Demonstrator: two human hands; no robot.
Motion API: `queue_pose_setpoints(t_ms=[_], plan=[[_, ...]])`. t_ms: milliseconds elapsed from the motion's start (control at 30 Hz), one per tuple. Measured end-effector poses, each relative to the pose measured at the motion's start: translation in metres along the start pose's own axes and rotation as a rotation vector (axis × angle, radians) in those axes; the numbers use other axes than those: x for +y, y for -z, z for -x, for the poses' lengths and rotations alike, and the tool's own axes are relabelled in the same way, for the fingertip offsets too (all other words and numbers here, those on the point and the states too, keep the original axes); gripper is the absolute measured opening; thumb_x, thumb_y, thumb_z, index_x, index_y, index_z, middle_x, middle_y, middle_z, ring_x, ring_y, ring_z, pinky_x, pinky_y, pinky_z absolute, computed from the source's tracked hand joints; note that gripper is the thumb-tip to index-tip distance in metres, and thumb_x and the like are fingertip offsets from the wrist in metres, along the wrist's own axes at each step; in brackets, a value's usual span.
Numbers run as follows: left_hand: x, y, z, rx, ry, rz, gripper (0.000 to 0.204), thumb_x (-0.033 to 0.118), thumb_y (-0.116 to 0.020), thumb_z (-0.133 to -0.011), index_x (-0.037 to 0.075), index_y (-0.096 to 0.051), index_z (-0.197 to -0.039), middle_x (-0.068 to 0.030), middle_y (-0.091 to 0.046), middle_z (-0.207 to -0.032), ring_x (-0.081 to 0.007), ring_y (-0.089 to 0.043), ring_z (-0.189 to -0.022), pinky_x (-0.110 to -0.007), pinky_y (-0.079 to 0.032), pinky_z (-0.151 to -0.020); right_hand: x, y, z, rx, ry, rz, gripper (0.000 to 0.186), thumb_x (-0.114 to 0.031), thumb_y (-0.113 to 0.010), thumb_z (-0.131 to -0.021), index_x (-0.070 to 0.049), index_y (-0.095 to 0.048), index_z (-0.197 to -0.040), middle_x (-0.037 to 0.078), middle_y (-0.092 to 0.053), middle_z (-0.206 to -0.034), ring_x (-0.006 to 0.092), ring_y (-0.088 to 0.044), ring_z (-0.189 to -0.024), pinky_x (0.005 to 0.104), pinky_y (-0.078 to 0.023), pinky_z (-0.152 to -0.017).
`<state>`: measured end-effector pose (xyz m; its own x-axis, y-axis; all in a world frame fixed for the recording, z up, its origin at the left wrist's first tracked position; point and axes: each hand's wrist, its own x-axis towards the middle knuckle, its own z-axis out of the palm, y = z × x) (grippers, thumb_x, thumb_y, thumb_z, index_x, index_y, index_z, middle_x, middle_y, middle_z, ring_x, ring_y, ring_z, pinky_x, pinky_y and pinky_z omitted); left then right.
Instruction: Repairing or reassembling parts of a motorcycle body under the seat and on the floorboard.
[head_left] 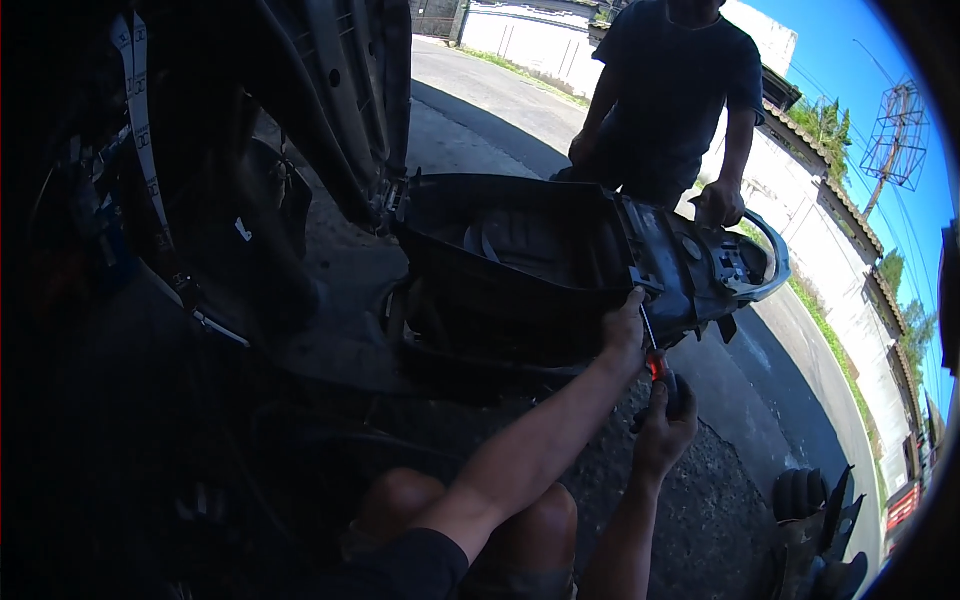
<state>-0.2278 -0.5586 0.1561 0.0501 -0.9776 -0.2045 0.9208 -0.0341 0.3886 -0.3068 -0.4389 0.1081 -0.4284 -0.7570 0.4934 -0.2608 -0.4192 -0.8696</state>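
Fingers [632, 308] of my left hand [624, 335] pinch the screwdriver shaft [648, 330] up by the scooter's black rear body [520, 270]. Right hand [665, 420] is clenched on the red-and-black screwdriver handle [662, 375] just below — tip meets the panel edge near the tail. Biggest item is that open storage tub; raised seat [330, 100] sits left. Second person's hand [720, 203] grips the grey grab rail [775, 265].
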Motion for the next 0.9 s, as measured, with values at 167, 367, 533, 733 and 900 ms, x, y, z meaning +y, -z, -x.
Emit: queue_pose_setpoints(t_ms=[167, 367, 533, 733, 900], plan=[[-0.004, 0.006, -0.018, 0.030, -0.013, 0.044, 0.022, 0.034, -0.066, -0.095, 0.012, -0.068, -0.091, 0.0006, -0.058, -0.069, -0.0133, -0.057, -0.055, -0.031, -0.043, -0.046, 0.014, 0.004, -0.001, -0.108, 0.455, 0.196, 0.039, 0.010, -0.062, -0.091, 0.003, -0.058, -0.129, 0.011, -0.059, -0.127, 0.0176, -0.066, -0.108, 0.0298, -0.056, -0.089], [-0.016, -0.002, -0.014, -0.068, 0.112, 0.054, 0.027, 0.035, -0.050, -0.090, 0.014, -0.059, -0.076, 0.0026, -0.045, -0.056, -0.0113, -0.040, -0.040, -0.028, -0.031, -0.038, 0.002, 0.024, 0.004, -0.014, 0.286, 0.068, 0.040, 0.007, -0.064, -0.092, 0.002, -0.058, -0.131, 0.011, -0.066, -0.123, 0.0205, -0.064, -0.116, 0.0339, -0.048, -0.101], [-0.017, 0.014, 0.004, -0.190, 0.141, 0.126, 0.030, 0.035, -0.045, -0.092, 0.011, -0.060, -0.082, 0.0028, -0.048, -0.063, -0.0086, -0.037, -0.044, -0.025, -0.029, -0.038, -0.016, 0.071, 0.014, 0.051, 0.184, 0.066, 0.041, -0.004, -0.065, -0.096, -0.003, -0.057, -0.137, 0.011, -0.070, -0.120, 0.0165, -0.065, -0.107, 0.0305, -0.051, -0.087], [0.057, 0.071, 0.045, -0.091, 0.109, -0.127, 0.035, 0.037, -0.043, -0.099, 0.007, -0.060, -0.092, 0.0022, -0.049, -0.071, -0.0071, -0.040, -0.051, -0.024, -0.030, -0.041, -0.043, 0.086, 0.033, 0.100, 0.101, -0.085, 0.043, -0.019, -0.066, -0.098, -0.003, -0.057, -0.136, 0.007, -0.066, -0.099, 0.0102, -0.055, -0.076, 0.0237, -0.044, -0.069], [0.146, 0.159, 0.086, -0.063, -0.080, -0.528, 0.029, 0.028, -0.051, -0.102, 0.008, -0.062, -0.085, 0.0055, -0.042, -0.058, -0.0057, -0.034, -0.042, -0.023, -0.024, -0.037, -0.050, 0.064, 0.004, -0.030, 0.072, -0.276, 0.045, -0.020, -0.066, -0.098, 0.000, -0.054, -0.136, 0.005, -0.064, -0.093, 0.0083, -0.056, -0.076, 0.0231, -0.046, -0.070]])
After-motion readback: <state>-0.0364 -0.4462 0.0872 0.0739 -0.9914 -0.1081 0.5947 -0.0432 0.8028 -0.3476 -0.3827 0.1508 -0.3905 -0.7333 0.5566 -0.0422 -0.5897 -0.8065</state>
